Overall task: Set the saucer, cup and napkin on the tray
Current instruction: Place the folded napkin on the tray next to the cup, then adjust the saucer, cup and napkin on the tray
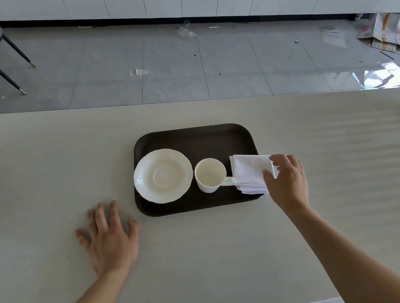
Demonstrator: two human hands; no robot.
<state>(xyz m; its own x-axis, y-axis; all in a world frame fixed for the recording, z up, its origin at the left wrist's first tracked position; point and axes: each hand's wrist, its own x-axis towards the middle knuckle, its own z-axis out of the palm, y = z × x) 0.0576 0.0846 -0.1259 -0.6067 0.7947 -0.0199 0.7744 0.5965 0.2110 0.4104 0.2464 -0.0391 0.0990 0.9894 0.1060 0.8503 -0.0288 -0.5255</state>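
The left hand (pixel 108 239) lies flat and spread on the table (pixel 42 159), holding nothing, just short of the tray (pixel 192 137). The right hand (pixel 286 178) pinches the near right edge of the napkin (pixel 249 170) between thumb and fingers; the stack is soft, light and floppy, likely to fan apart unless taken across all its layers. Left of that grip the cup (pixel 209 175) stands upright, its handle touching the napkin, and beyond it the saucer (pixel 162 176); both look hard, smooth and breakable.
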